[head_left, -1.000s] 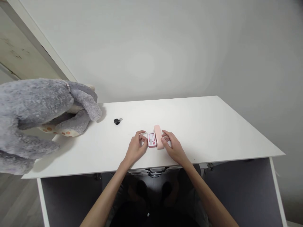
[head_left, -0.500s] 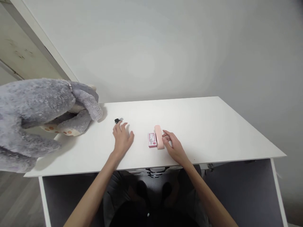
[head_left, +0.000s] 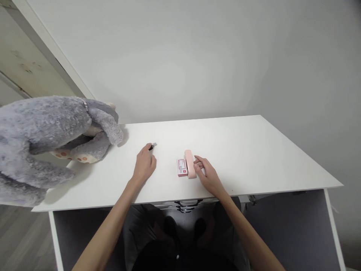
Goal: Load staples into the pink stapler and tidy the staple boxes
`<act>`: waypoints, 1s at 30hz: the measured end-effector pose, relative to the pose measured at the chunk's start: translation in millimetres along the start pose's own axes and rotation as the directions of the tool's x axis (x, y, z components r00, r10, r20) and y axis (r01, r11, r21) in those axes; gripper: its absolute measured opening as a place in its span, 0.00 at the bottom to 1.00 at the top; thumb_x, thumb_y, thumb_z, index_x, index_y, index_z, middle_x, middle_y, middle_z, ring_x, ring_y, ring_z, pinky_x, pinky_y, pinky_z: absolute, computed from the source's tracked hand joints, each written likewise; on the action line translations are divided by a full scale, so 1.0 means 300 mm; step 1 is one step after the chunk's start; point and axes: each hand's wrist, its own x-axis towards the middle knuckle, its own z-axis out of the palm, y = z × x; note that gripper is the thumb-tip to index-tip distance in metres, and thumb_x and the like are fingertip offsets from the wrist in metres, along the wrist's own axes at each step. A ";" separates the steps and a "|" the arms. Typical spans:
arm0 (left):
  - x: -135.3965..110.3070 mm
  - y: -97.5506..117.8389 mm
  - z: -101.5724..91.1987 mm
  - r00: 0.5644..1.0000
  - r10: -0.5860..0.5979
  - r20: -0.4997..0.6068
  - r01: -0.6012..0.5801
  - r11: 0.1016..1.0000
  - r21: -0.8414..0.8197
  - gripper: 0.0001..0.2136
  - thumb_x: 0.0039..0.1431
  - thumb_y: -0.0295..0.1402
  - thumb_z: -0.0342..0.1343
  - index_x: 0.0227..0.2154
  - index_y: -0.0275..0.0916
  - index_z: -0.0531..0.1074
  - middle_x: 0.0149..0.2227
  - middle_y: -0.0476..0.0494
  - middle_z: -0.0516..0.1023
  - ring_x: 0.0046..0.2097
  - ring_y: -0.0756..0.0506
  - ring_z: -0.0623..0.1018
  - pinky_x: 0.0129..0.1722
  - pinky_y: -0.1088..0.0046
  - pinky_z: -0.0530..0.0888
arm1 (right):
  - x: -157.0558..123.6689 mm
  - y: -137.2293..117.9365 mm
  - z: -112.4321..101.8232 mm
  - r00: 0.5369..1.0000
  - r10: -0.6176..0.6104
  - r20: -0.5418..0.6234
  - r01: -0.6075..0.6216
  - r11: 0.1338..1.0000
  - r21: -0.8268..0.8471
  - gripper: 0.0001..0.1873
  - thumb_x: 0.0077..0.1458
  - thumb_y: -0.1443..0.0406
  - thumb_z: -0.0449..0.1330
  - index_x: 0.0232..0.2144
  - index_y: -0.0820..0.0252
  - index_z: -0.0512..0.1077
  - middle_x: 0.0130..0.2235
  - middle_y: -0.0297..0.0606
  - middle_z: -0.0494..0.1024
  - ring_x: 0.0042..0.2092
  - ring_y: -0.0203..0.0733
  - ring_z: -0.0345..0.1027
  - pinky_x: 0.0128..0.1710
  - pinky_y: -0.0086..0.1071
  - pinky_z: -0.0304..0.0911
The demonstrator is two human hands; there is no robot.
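A pink stapler [head_left: 190, 164] lies near the front of the white table [head_left: 254, 150], with a small red and white staple box [head_left: 182, 167] against its left side. My right hand [head_left: 207, 175] rests beside the stapler, its fingertips touching the stapler's right side, fingers loosely apart. My left hand [head_left: 144, 165] is further left, closed around a small black and silver object [head_left: 152, 146], perhaps a staple remover, whose tip sticks out beyond my fingers.
A big grey plush toy [head_left: 47, 139] lies across the table's left end and hangs over the edge. A plain wall stands right behind the table. Below the front edge I see my legs and a dark metal fitting [head_left: 184, 205].
My left hand left the staple box, reached left to the small black object and took hold of it, drawing it a little to the right. My right hand stayed by the stapler.
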 end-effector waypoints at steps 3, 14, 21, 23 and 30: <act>-0.015 0.043 0.008 0.993 0.090 0.075 -0.086 0.994 -0.063 0.29 0.66 0.27 0.48 0.71 0.35 0.60 0.70 0.30 0.66 0.69 0.32 0.69 0.70 0.46 0.66 | 0.000 -0.001 0.000 1.000 0.003 0.001 -0.003 1.000 0.002 0.22 0.72 0.54 0.54 0.61 0.56 0.69 0.52 0.47 0.78 0.52 0.50 0.75 0.52 0.47 0.74; -0.043 0.180 0.054 0.944 0.263 0.198 -0.204 0.939 -0.276 0.34 0.63 0.20 0.46 0.73 0.41 0.53 0.70 0.34 0.68 0.69 0.37 0.71 0.68 0.47 0.69 | 0.002 -0.001 -0.001 1.000 -0.016 0.002 0.016 1.000 -0.014 0.22 0.72 0.54 0.54 0.61 0.56 0.69 0.52 0.47 0.78 0.52 0.50 0.76 0.54 0.47 0.73; -0.046 0.192 0.031 0.925 0.296 0.239 -0.195 0.908 -0.372 0.36 0.62 0.18 0.44 0.73 0.45 0.49 0.70 0.37 0.70 0.70 0.40 0.70 0.70 0.47 0.67 | 0.002 0.004 0.000 1.000 -0.017 0.002 0.017 1.000 -0.009 0.22 0.72 0.54 0.53 0.62 0.55 0.69 0.52 0.47 0.78 0.52 0.50 0.76 0.54 0.47 0.73; -0.049 0.199 0.027 0.921 0.310 0.234 -0.192 0.887 -0.420 0.36 0.63 0.19 0.43 0.73 0.47 0.47 0.71 0.36 0.68 0.72 0.41 0.68 0.71 0.47 0.66 | 0.002 0.006 0.001 1.000 -0.016 0.004 0.016 1.000 -0.008 0.22 0.72 0.54 0.54 0.61 0.56 0.69 0.52 0.47 0.78 0.52 0.50 0.75 0.54 0.47 0.72; -0.054 0.223 0.021 0.921 0.313 0.233 -0.124 0.801 -0.586 0.32 0.67 0.22 0.44 0.71 0.51 0.49 0.73 0.31 0.64 0.66 0.39 0.76 0.56 0.57 0.80 | 0.003 0.004 0.001 1.000 -0.016 0.005 0.016 1.000 -0.019 0.22 0.72 0.54 0.54 0.61 0.56 0.69 0.52 0.46 0.78 0.52 0.50 0.75 0.55 0.48 0.72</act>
